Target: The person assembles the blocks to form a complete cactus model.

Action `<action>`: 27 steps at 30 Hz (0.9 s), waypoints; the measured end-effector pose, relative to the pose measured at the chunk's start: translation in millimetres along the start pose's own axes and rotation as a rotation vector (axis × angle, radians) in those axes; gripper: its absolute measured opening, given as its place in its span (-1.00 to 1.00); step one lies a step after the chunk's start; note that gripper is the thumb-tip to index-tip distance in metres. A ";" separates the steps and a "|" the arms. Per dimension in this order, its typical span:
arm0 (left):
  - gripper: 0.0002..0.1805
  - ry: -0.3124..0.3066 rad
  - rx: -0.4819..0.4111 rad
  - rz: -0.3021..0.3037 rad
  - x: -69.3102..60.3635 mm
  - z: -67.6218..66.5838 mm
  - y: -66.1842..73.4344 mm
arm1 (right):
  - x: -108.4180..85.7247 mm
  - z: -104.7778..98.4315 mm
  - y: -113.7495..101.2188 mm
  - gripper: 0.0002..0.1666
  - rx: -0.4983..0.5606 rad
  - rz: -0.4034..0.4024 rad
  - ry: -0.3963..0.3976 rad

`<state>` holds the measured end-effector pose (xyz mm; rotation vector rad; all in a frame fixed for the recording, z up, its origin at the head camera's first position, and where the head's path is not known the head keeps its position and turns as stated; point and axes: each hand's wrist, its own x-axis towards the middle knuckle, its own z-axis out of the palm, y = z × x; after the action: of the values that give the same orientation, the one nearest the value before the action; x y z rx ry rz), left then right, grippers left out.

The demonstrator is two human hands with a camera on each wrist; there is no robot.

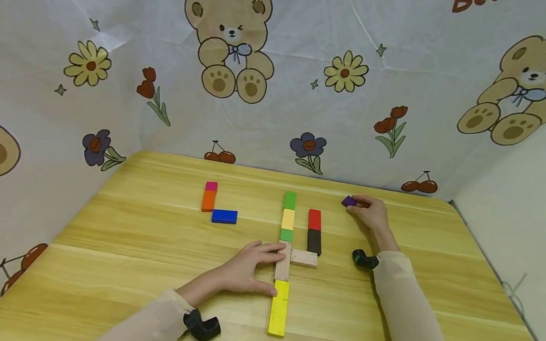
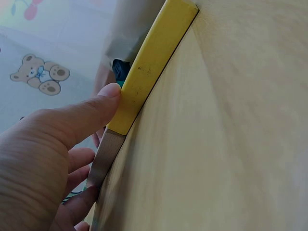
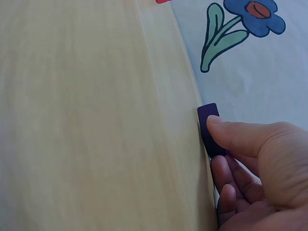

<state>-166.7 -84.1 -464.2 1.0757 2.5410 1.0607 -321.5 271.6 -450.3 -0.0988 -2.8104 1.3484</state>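
My right hand (image 1: 372,213) pinches a small purple block (image 3: 208,139) between thumb and fingers near the back right of the table. The left hand (image 1: 243,270) lies beside a column of blocks, fingers spread. Its thumb (image 2: 109,94) touches the long yellow block (image 1: 278,309) near the joint with a plain wooden block (image 1: 282,270), and its fingertips rest at that wooden block's far end. Beyond it the column continues with a green block (image 1: 286,235), a pale yellow block (image 1: 288,219) and another green block (image 1: 290,200).
Right of the column, a second plain wooden block (image 1: 305,258) lies crosswise, below a dark brown block (image 1: 314,242) and a red block (image 1: 314,219). At left lie pink (image 1: 211,186), orange (image 1: 208,201) and blue (image 1: 224,217) blocks. A bear-print sheet (image 1: 276,128) stands behind the table.
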 end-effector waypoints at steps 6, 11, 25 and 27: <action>-0.14 0.005 -0.001 0.002 0.5 -0.5 -0.1 | 0.9 1.2 0.8 -0.46 0.006 -0.002 0.010; -0.14 0.007 -0.005 0.005 0.7 -0.9 0.5 | 0.9 -0.2 -2.0 -0.45 0.065 0.016 0.025; -0.13 -0.004 -0.005 -0.019 -0.1 -2.1 3.7 | 11.1 -1.1 -31.6 -0.41 0.193 -0.052 -0.013; -0.13 -0.005 -0.008 -0.018 -0.1 -2.1 3.9 | 12.9 0.7 -40.9 -0.41 0.194 -0.064 -0.028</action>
<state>-165.3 -83.4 -460.1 1.0504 2.5359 1.0614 -336.3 246.4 -418.9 0.0145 -2.6619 1.6087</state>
